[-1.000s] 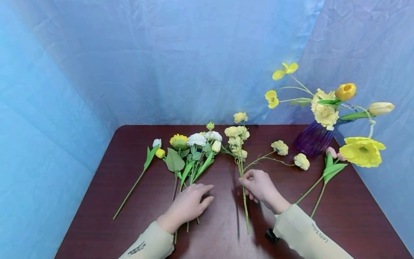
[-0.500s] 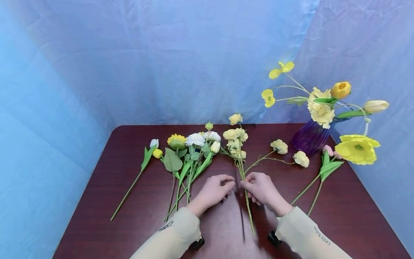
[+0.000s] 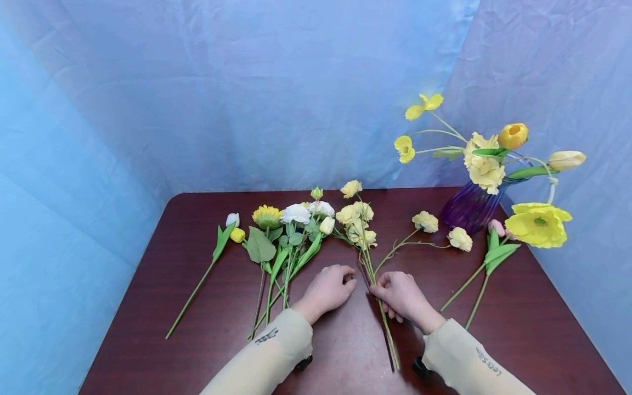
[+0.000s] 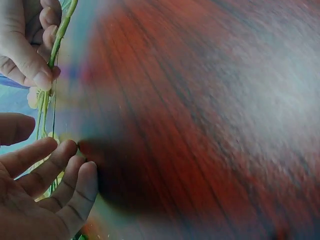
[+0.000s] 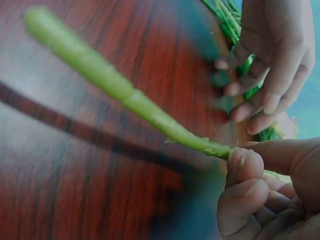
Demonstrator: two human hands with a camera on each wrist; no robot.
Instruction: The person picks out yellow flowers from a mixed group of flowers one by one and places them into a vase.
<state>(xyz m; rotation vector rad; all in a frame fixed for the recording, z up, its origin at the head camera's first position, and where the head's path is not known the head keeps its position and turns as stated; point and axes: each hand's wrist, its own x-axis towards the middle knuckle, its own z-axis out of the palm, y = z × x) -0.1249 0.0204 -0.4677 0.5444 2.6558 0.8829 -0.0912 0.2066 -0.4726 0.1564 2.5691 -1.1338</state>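
Observation:
My right hand (image 3: 402, 296) pinches the green stem (image 5: 125, 95) of a pale yellow flower spray (image 3: 348, 214) between thumb and fingers. Its blossoms point away toward the back of the table, and two side blossoms (image 3: 425, 221) branch off to the right. Below the grip the bare stem end angles toward the table's front. Just left of that stem hovers my left hand (image 3: 328, 288), holding nothing, its fingers loosely bent. In the left wrist view those fingertips (image 4: 86, 180) appear apart from the stem.
A purple-blue vase (image 3: 469, 206) with yellow flowers leans at the back right, pink tulips (image 3: 495, 227) lying before it. Left of centre lies a bunch with a sunflower (image 3: 266, 216) and white blossoms (image 3: 296, 213). White (image 3: 232, 220) and yellow (image 3: 238, 235) tulips lie farther left.
My left hand has moved right, from above the bunch to beside the held stem. The spray's blossoms have tipped slightly left, its stem end swinging right. The right hand keeps its pinch.

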